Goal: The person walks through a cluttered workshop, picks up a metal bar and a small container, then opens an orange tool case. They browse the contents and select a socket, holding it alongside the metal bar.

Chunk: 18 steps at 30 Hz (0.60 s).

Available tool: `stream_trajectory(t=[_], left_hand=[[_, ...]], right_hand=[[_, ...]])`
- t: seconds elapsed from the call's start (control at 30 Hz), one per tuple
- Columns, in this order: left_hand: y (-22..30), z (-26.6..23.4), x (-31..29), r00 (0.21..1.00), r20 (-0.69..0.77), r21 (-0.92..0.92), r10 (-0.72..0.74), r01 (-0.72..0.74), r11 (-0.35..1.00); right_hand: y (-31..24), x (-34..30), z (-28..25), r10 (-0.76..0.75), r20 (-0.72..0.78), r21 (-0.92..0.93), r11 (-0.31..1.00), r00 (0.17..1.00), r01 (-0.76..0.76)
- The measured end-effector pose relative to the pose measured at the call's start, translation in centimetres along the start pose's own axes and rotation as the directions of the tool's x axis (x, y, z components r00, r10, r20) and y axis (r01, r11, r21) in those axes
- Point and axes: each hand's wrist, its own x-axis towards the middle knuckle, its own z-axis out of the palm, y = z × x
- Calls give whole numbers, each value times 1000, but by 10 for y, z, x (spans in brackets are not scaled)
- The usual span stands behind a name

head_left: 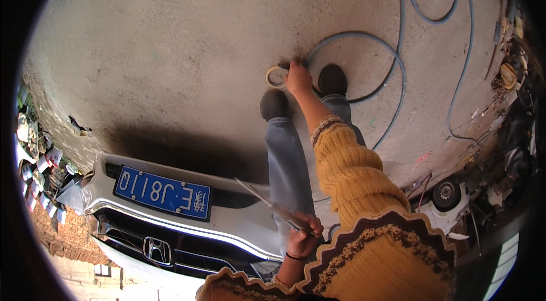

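Observation:
My right hand (298, 78) reaches far down past my knees, closed around the blue-grey hose (364, 34) near its end. A short dark piece pokes out at the left of the fingers; I cannot make out what it is. Right beside it lies a pale yellow ring (268, 76), perhaps touching that piece. My left hand (301, 238), with a dark band at the wrist, is held close to my body above my leg. It grips the handle of a knife (267, 203), whose long narrow blade points up and to the left.
A white car's front bumper (239, 230) with a blue plate (162, 192) stands close at lower left. My dark shoes (274, 105) are on the concrete floor (187, 45). More hose loops lie at upper right. Clutter and a white wheeled thing (446, 204) line the right edge.

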Motion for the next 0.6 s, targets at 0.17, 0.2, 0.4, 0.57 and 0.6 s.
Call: stream_trajectory(t=[0.17,0.2,0.4,0.57,0.6], left_hand=[[21,-22,-11,997,-26,124,-78,81,989],[24,-28,-13,996,-55,213,-66,76,974],[28,-34,3,985,-169,474,-21,100,875],[39,4,-29,992,-79,567,-102,129,813],[45,10,-35,991,-30,634,-131,120,764]], right_hand=[[-2,-9,21,-52,-64,60,997,997,56],[-3,-18,13,-40,-63,122,991,997,47],[70,-133,-107,148,-174,393,917,974,-70],[246,-342,-229,632,-213,424,747,745,-513],[278,-388,-251,679,-225,382,722,699,-578]])
